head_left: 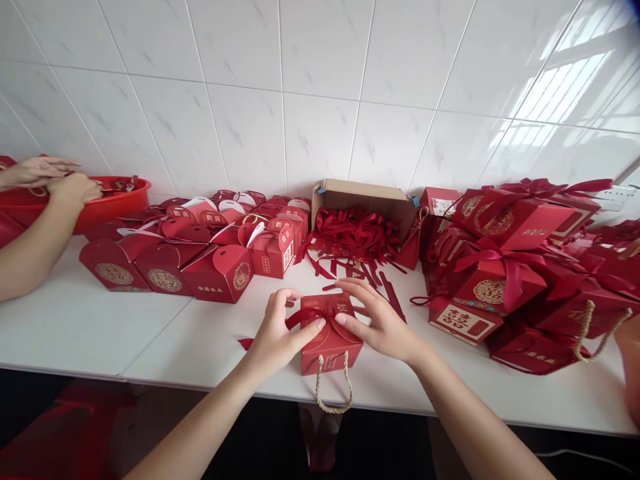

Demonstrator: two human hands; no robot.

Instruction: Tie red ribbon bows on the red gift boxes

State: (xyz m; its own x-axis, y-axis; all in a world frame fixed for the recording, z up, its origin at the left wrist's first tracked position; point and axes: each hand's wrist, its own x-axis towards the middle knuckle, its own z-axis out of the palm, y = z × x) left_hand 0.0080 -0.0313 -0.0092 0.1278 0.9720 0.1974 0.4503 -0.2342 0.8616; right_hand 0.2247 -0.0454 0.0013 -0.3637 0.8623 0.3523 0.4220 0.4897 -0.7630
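A red gift box [320,357] with gold print sits near the table's front edge, its twisted gold cord handle [334,408] hanging over that edge. Across the top runs a dark red ribbon [306,315], gathered at the middle. From the left, my left hand [280,333] grips the ribbon, thumb laid along it and fingers curled. My right hand [377,320] comes from the right, thumb pressed at the gathered middle and fingers reaching over the box's far side. Its hold on the ribbon is partly hidden. One ribbon tail [245,343] lies on the table, left of the box.
Several red boxes [215,273] stand in rows at left. Behind, an open cardboard box [363,190] spills loose ribbons [353,237]. Ribboned boxes [500,287] are piled at right. Another person's hands [75,187] work over a red basin [125,203] at far left.
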